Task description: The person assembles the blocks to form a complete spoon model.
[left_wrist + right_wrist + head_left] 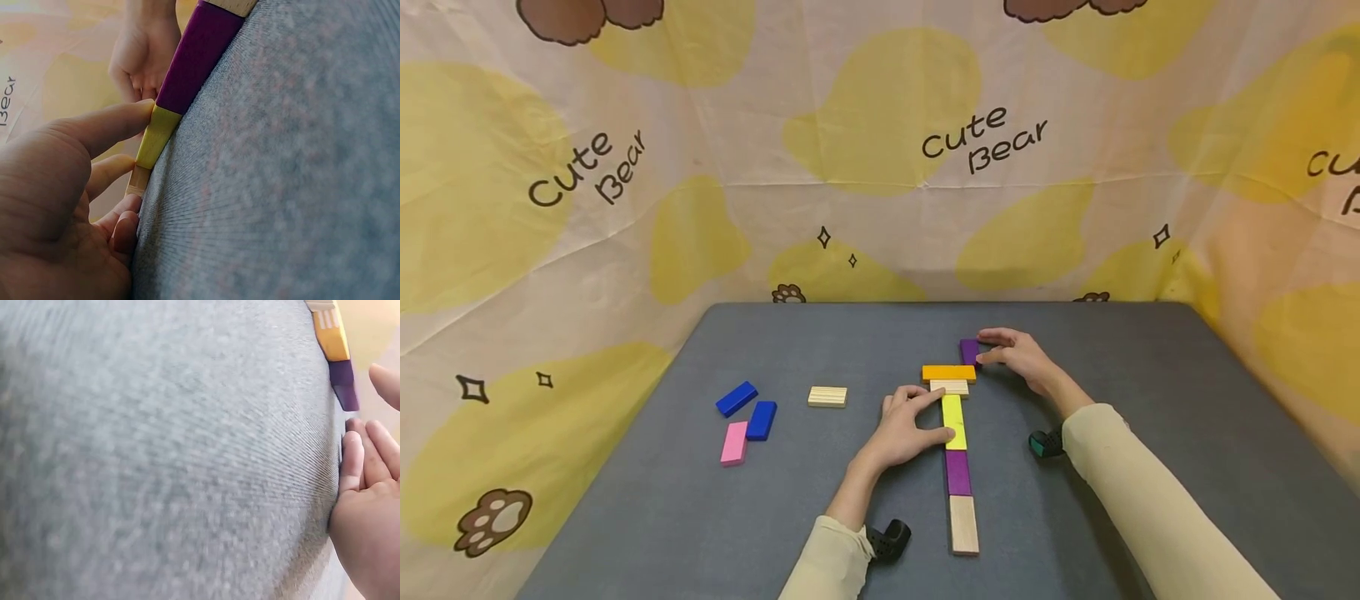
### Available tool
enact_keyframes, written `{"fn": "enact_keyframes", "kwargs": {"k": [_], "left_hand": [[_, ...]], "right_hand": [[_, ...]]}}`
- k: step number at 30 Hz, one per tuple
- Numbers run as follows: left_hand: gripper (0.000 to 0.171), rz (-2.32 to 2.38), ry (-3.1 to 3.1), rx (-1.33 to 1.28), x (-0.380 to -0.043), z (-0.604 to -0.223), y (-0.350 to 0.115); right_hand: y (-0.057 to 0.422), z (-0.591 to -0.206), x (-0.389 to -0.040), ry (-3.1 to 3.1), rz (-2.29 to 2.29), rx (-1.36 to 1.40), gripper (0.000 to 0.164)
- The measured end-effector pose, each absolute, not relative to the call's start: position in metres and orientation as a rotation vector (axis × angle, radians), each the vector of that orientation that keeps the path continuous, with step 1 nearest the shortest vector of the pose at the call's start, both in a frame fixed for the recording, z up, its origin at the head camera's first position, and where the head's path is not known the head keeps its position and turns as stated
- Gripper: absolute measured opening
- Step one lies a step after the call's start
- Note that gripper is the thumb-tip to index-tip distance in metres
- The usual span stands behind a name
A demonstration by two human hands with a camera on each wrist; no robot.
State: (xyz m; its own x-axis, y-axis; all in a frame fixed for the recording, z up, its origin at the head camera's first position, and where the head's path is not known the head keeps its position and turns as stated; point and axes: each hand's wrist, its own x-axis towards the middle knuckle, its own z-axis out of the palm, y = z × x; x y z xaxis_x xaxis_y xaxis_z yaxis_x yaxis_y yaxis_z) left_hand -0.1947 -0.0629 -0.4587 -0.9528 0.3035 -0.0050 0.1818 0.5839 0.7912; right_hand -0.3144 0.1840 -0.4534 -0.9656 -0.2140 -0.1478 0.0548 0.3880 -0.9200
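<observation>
In the head view a column of blocks runs away from the person: plain wood (964, 527), purple (958, 473), yellow (954, 423), then a ridged light block (951, 387) and an orange block (948, 374), both lying crosswise. Beyond the orange block's right end lies another purple block (968, 351). My left hand (901, 429) rests along the column's left side, thumb touching the yellow block and index fingertip near its far end. My right hand (1021, 358) is beside the far purple block, thumb and fingers spread; whether they touch it I cannot tell.
To the left on the grey table (850, 508) lie two blue blocks (737, 399), a pink block (734, 443) touching or close to one of them, and a ridged light block (827, 397). A patterned cloth (880, 242) hangs behind the table's far edge.
</observation>
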Motion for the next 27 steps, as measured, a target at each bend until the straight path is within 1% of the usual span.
{"fn": "enact_keyframes", "kwargs": {"k": [5, 8, 11, 16, 21, 24, 27], "left_hand": [[0.067, 1.302, 2.661, 0.410, -0.195, -0.459, -0.063], [0.067, 1.305, 2.662, 0.411, -0.196, -0.458, -0.063], [0.067, 1.319, 2.666, 0.413, -0.196, -0.458, -0.063], [0.066, 1.314, 2.668, 0.402, -0.194, -0.457, -0.065], [0.066, 1.300, 2.681, 0.411, -0.194, -0.457, -0.065], [0.065, 1.301, 2.686, 0.424, -0.194, -0.457, -0.064], [0.065, 1.294, 2.688, 0.428, -0.195, -0.457, -0.064]], "right_hand": [[0.188, -0.446, -0.300, 2.414, -1.663, -0.090, 0.054], [0.190, -0.438, -0.280, 2.519, -1.646, -0.059, 0.047], [0.191, -0.431, -0.256, 2.612, -1.555, -0.118, 0.043], [0.187, -0.427, -0.211, 2.636, -1.381, -0.343, 0.052], [0.180, -0.430, -0.172, 2.636, -1.361, -0.509, 0.061], [0.174, -0.431, -0.153, 2.640, -1.372, -0.542, 0.064], [0.166, -0.433, -0.140, 2.653, -1.401, -0.503, 0.066]]}}
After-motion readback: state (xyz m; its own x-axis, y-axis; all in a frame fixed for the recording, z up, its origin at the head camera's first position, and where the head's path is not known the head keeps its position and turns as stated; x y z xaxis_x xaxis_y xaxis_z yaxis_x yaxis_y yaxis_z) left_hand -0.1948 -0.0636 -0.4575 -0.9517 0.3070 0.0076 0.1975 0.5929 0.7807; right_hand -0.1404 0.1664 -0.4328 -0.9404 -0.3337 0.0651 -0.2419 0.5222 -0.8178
